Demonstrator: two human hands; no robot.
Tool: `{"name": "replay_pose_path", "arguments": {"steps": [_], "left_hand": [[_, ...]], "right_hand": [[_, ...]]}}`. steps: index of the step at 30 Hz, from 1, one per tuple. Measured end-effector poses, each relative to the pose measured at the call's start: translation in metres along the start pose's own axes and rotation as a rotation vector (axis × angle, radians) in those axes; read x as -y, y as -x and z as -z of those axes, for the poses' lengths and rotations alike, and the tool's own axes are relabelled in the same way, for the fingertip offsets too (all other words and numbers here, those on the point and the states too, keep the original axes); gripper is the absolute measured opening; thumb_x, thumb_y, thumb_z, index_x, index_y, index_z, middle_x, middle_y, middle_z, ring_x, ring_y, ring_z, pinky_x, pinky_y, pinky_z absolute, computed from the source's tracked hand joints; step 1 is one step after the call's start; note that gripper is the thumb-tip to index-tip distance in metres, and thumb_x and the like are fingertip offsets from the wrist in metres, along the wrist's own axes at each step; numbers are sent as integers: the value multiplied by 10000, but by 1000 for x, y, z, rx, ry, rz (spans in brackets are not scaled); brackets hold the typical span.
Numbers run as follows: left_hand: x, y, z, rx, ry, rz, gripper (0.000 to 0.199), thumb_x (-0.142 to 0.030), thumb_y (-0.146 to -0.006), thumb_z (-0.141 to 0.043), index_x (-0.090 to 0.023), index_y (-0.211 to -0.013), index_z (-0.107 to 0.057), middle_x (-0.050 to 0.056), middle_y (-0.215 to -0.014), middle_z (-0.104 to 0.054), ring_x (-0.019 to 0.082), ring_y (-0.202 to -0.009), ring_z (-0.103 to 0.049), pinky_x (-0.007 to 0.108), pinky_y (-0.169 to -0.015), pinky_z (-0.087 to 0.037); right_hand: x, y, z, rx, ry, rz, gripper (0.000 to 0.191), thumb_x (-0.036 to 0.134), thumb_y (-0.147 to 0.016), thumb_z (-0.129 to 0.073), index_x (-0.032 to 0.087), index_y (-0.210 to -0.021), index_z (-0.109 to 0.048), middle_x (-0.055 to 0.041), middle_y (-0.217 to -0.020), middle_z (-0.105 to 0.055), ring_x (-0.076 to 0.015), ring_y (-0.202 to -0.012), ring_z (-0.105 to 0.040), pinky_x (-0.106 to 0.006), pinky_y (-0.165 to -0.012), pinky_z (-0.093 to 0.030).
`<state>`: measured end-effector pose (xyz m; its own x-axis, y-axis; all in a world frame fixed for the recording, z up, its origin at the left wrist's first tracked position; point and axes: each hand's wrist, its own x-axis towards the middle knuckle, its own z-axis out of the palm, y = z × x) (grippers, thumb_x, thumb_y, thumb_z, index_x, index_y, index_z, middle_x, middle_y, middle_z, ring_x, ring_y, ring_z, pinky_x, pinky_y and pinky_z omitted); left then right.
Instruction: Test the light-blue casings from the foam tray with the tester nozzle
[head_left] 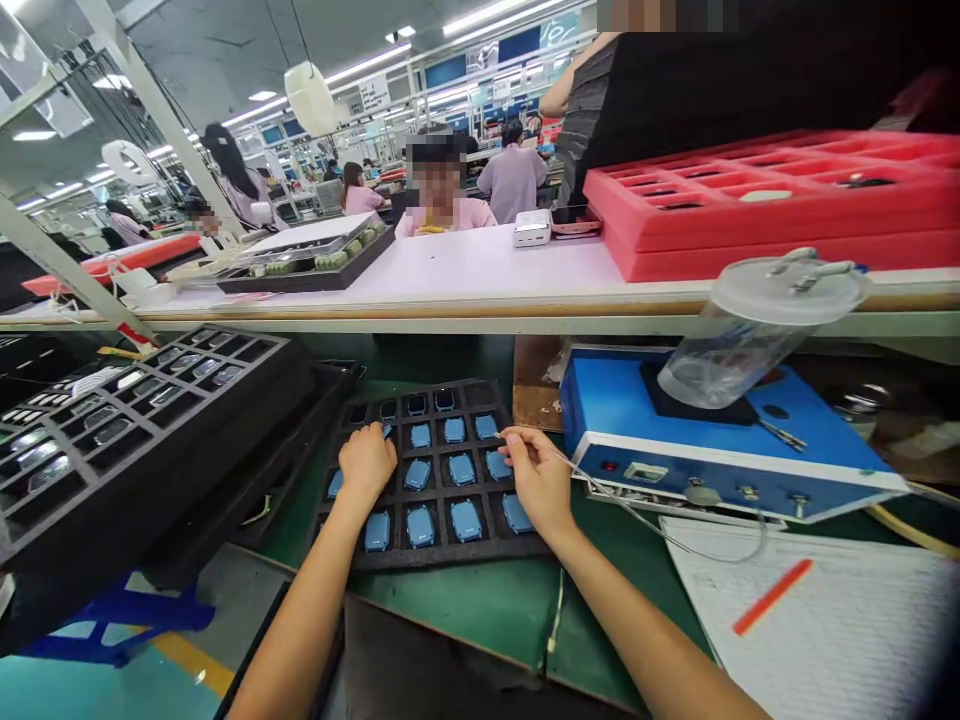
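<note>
A black foam tray [442, 492] lies on the green work surface, its compartments holding several blue watch-like cases [466, 520]. A few darker pieces [444, 400] sit in its back row. Over the tray's left part is my left hand [367, 462], fingers curled down near a blue piece; what they hold, if anything, is hidden. My right hand [538, 478] is at the tray's right edge, its thumb and fingers pinching the end of a thin clear tube [622, 503], whose tip is close to a blue case [486, 427].
Foam trays [97, 465] with glossy parts stand at the left. A blue box [720, 455] carries a clear cylinder [739, 335] at the right, with a paper sheet [825, 600] in front. Red foam trays [772, 205] rest on the shelf [450, 265]. People sit beyond.
</note>
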<state>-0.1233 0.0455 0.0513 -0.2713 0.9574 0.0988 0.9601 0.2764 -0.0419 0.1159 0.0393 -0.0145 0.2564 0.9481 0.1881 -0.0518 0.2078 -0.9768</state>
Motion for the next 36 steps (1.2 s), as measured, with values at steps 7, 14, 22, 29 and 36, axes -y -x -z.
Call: {"name": "replay_pose_path", "arguments": {"steps": [7, 14, 22, 29, 36], "left_hand": [[-9, 7, 3, 48, -25, 80, 262, -235, -1003, -489, -101, -1096, -694, 188, -1207, -655, 291, -1029, -705, 432, -871, -563], [-2, 21, 4, 50, 54, 117, 362, -399, -992, -604, -147, -1250, -628, 122, -1267, -649, 231, -1028, -679, 433, -889, -576], [-96, -32, 22, 132, 124, -235, 338, -379, -982, -634, -166, -1245, -642, 113, -1287, -647, 258, -1142, -646, 492, -975, -550], [-121, -41, 18, 290, 204, -197, 352, -356, -970, -658, -172, -1269, -632, 115, -1287, -644, 248, -1105, -661, 453, -922, -581], [-114, -37, 30, 309, 406, -119, 345, -342, -966, -666, -180, -1269, -635, 114, -1296, -643, 253, -1123, -658, 457, -934, -578]], "right_hand": [[2, 7, 2, 27, 3, -10, 501, 651, -859, -610, 166, -941, -705, -115, -935, -753, -255, -783, -734, -388, -704, -585], [-8, 12, 10, 48, 110, -22, 521, 682, -821, -629, 179, -923, -721, -88, -822, -755, -256, -733, -725, -384, -709, -575], [-2, 11, 4, 32, 58, -16, 552, 703, -805, -636, 170, -928, -714, -100, -883, -762, -254, -760, -732, -394, -705, -607], [-4, 16, 15, 37, 233, -91, 539, 685, -781, -611, 183, -949, -717, -109, -860, -754, -320, -808, -733, -479, -804, -571], [21, 38, 11, -21, 170, -2, 437, 603, -815, -598, 203, -983, -651, -95, -885, -698, -293, -757, -690, -475, -774, -567]]}}
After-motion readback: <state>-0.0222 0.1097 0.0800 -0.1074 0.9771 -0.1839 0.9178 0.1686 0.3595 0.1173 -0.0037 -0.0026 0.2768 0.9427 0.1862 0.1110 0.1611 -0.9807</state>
